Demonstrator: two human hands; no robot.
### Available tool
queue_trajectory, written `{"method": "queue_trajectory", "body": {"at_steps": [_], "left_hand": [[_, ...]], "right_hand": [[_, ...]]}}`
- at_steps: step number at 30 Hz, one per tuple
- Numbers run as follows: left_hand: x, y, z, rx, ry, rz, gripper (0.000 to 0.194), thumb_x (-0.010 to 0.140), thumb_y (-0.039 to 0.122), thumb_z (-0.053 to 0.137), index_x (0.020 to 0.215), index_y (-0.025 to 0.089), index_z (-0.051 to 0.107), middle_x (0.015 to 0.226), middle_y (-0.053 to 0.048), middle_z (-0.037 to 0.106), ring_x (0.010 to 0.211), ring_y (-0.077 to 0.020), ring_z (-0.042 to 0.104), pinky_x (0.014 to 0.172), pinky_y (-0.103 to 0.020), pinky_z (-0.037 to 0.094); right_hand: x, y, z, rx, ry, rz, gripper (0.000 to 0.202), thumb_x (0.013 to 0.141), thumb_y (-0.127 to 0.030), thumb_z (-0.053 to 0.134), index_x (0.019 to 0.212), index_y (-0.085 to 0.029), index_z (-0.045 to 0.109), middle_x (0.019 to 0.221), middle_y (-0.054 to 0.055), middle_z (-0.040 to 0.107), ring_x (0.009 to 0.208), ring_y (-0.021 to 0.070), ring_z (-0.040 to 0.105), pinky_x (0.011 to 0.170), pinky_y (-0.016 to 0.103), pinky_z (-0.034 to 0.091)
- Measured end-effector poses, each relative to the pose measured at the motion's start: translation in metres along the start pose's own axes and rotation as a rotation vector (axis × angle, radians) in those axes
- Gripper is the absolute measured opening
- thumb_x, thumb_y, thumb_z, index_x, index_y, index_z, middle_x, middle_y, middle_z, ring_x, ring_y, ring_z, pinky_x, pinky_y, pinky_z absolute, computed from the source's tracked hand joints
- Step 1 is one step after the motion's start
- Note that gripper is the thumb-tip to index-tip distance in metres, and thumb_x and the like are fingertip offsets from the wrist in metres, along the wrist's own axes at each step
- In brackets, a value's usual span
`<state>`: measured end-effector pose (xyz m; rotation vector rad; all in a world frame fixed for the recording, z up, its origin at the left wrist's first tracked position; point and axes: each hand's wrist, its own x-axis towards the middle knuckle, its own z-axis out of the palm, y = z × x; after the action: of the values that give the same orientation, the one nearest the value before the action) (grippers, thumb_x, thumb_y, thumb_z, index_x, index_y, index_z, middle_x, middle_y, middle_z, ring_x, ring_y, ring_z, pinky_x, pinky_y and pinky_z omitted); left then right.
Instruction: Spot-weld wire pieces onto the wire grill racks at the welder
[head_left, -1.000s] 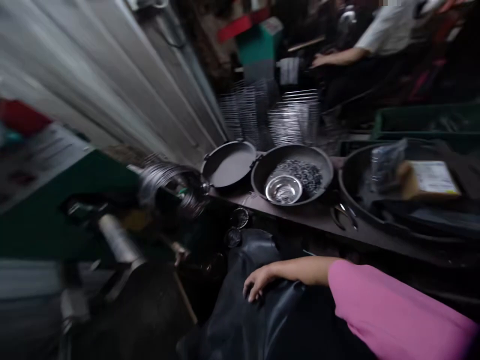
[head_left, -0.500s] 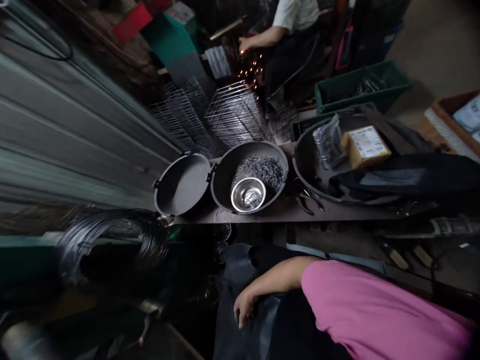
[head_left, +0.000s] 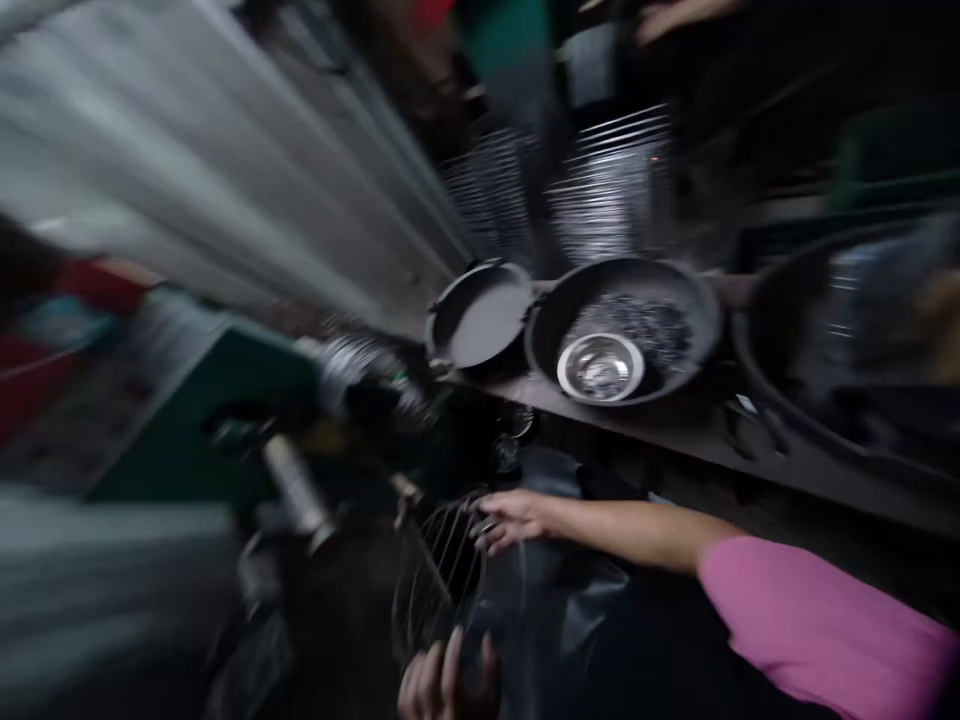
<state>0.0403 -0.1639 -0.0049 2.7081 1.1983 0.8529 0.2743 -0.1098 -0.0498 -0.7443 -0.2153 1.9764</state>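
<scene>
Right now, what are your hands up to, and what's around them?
Right hand holding curved wires. Left hand near their lower end, grip unclear. Bench beyond, bearing pans.

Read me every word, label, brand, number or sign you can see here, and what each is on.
No text can be read.
Pale panel on the green housing at left: too blurred.
Tan item at the right edge: too blurred.
Wire hoops at the right hand: no lettering shows.

Beyond right hand's (head_left: 510, 520) fingers: three dark pans (head_left: 484, 325), one metal bowl (head_left: 600, 368) inside middle pan, two wire-rack stacks (head_left: 604, 190) farther off. At fingers: one curved-wire piece (head_left: 463, 570). Left, farther from fingers: one wire coil (head_left: 345, 372).
</scene>
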Motion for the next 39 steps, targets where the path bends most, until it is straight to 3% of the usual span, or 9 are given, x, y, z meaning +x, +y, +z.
{"method": "queue_trajectory", "body": {"at_steps": [2, 5, 7, 13, 17, 25, 30, 32, 39], "left_hand": [[-0.013, -0.008, 0.021, 0.156, 0.136, 0.043, 0.047, 0.068, 0.029, 0.07, 0.111, 0.037, 0.054, 0.094, -0.003, 0.058, 0.093, -0.0238, 0.056, 0.092, -0.05, 0.04], [-0.027, -0.028, 0.034, 0.173, 0.031, 0.087, 0.054, 0.066, 0.031, 0.07, 0.117, 0.033, 0.052, 0.103, -0.005, 0.059, 0.099, -0.0235, 0.055, 0.102, -0.052, 0.027], [-0.034, -0.036, 0.032, 0.074, -0.008, 0.007, 0.061, 0.063, 0.038, 0.071, 0.12, 0.03, 0.049, 0.113, -0.008, 0.055, 0.108, -0.0261, 0.052, 0.105, -0.054, 0.02], [-0.018, -0.046, 0.02, -0.4, 0.354, -0.64, 0.084, 0.065, 0.051, 0.065, 0.134, 0.018, 0.03, 0.134, -0.016, 0.036, 0.127, -0.03, 0.032, 0.102, -0.047, 0.028], [0.015, -0.058, 0.018, -1.028, 0.33, -0.897, 0.072, 0.07, 0.052, 0.058, 0.13, 0.019, 0.035, 0.114, -0.012, 0.052, 0.104, -0.0228, 0.052, 0.083, -0.035, 0.043], [0.037, -0.051, 0.023, -1.064, 0.204, -0.826, 0.075, 0.052, 0.029, 0.08, 0.119, 0.022, 0.047, 0.092, -0.002, 0.052, 0.077, -0.0106, 0.048, 0.073, -0.025, 0.041], [0.034, -0.052, 0.027, -1.062, 0.27, -0.862, 0.072, 0.054, 0.034, 0.078, 0.119, 0.022, 0.048, 0.086, 0.0, 0.048, 0.072, -0.0092, 0.046, 0.069, -0.023, 0.039], [0.032, -0.054, 0.029, -1.031, 0.314, -0.88, 0.069, 0.058, 0.035, 0.075, 0.119, 0.022, 0.047, 0.085, 0.0, 0.048, 0.072, -0.009, 0.046, 0.071, -0.022, 0.039], [0.021, -0.061, 0.033, -0.97, 0.312, -0.852, 0.068, 0.061, 0.035, 0.073, 0.121, 0.023, 0.045, 0.097, -0.003, 0.051, 0.082, -0.0127, 0.049, 0.078, -0.026, 0.04]], "right_hand": [[-0.007, -0.009, -0.004, -0.095, -0.051, 0.016, 0.029, 0.095, -0.025, 0.03, 0.122, -0.021, 0.041, 0.085, 0.002, 0.063, 0.055, 0.0058, 0.058, 0.046, 0.013, 0.044], [-0.004, -0.021, -0.009, -0.273, -0.097, -0.063, 0.039, 0.093, -0.032, 0.036, 0.131, -0.026, 0.031, 0.086, 0.004, 0.063, 0.041, 0.004, 0.05, 0.03, 0.008, 0.029], [-0.002, -0.024, -0.009, -0.454, -0.113, -0.112, 0.051, 0.088, -0.041, 0.045, 0.134, -0.028, 0.028, 0.09, 0.006, 0.064, 0.038, 0.0064, 0.05, 0.026, 0.012, 0.031], [-0.009, -0.018, 0.003, -0.703, -0.136, -0.098, 0.071, 0.078, -0.056, 0.052, 0.137, -0.027, 0.025, 0.09, 0.01, 0.064, 0.036, 0.01, 0.049, 0.024, 0.017, 0.033], [-0.006, -0.02, -0.001, -0.736, -0.082, -0.132, 0.072, 0.077, -0.06, 0.049, 0.136, -0.026, 0.028, 0.089, 0.011, 0.064, 0.03, 0.0076, 0.04, 0.022, 0.019, 0.028], [0.004, -0.036, -0.028, -0.737, 0.045, -0.278, 0.053, 0.078, -0.053, 0.054, 0.122, -0.024, 0.046, 0.089, 0.008, 0.06, 0.047, 0.0106, 0.048, 0.033, 0.02, 0.038], [0.013, -0.038, -0.036, -0.727, 0.051, -0.366, 0.051, 0.082, -0.053, 0.043, 0.124, -0.025, 0.043, 0.11, 0.011, 0.056, 0.081, 0.0197, 0.061, 0.065, 0.031, 0.053], [0.015, -0.038, -0.036, -0.773, 0.006, -0.395, 0.056, 0.083, -0.058, 0.036, 0.128, -0.026, 0.038, 0.121, 0.012, 0.052, 0.098, 0.0243, 0.058, 0.077, 0.038, 0.052], [0.011, -0.022, -0.032, -1.035, 0.045, -0.415, 0.091, 0.065, -0.049, 0.069, 0.138, -0.025, 0.022, 0.13, 0.014, 0.043, 0.11, 0.0265, 0.051, 0.092, 0.04, 0.045]]}}
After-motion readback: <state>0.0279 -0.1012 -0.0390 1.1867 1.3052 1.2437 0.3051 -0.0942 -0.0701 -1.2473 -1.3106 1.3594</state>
